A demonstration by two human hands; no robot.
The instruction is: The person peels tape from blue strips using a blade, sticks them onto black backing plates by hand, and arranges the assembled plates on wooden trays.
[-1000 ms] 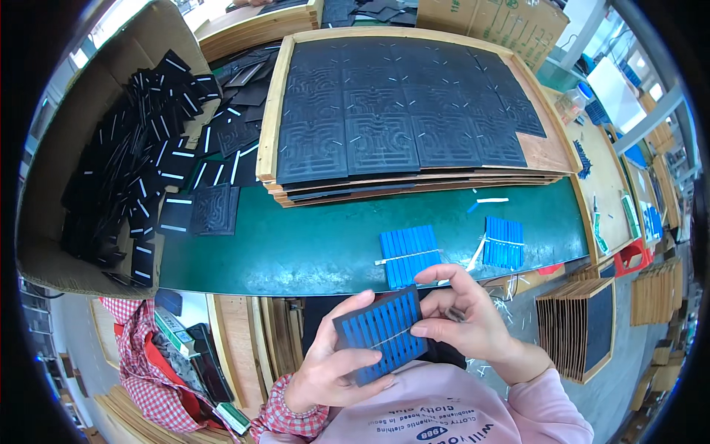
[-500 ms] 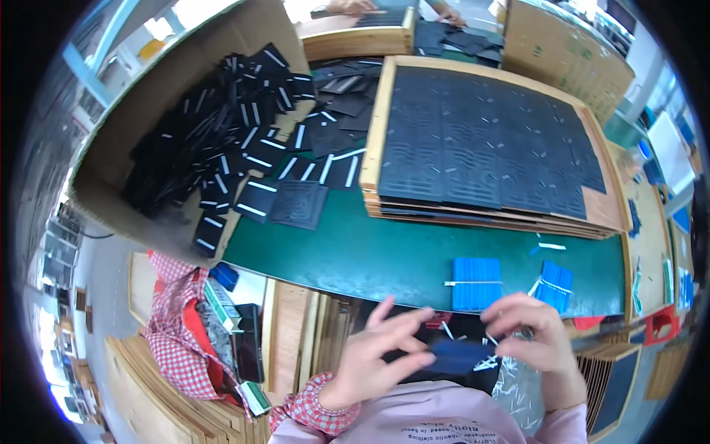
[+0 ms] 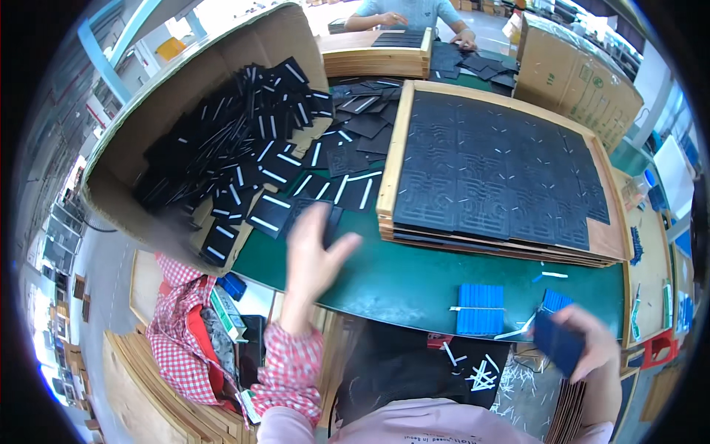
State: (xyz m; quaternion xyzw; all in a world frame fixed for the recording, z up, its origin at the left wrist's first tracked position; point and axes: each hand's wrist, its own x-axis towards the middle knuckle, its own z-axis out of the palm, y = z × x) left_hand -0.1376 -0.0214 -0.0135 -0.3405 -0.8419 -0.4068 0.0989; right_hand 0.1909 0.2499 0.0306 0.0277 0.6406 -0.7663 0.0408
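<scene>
My left hand [image 3: 310,255] reaches over the near side of the green table [image 3: 384,277], thumb spread from the fingers, slightly blurred. Its fingertips are over a dark square sheet [image 3: 329,222] at the edge of a loose pile; whether they touch it I cannot tell. Beside that lies another black square with two white strips [image 3: 271,213]. Low at the right, my right hand [image 3: 597,348] grips a dark, flat square piece [image 3: 558,344], tilted, in front of the table edge. Just behind it lies a bundle of blue strips [image 3: 556,300], partly hidden. A larger blue bundle [image 3: 480,309] sits to its left.
A cardboard box [image 3: 111,189] full of black pieces lies tipped at the left. Stacked wooden trays [image 3: 399,155] with black squares stand at the centre right. Another person's hands [image 3: 464,37] work at the far side. White strips [image 3: 484,374] lie below the table edge.
My hands have moved apart from in front of my body. The left has gone up and left to the dark squares; the right has moved right with the dark piece.
</scene>
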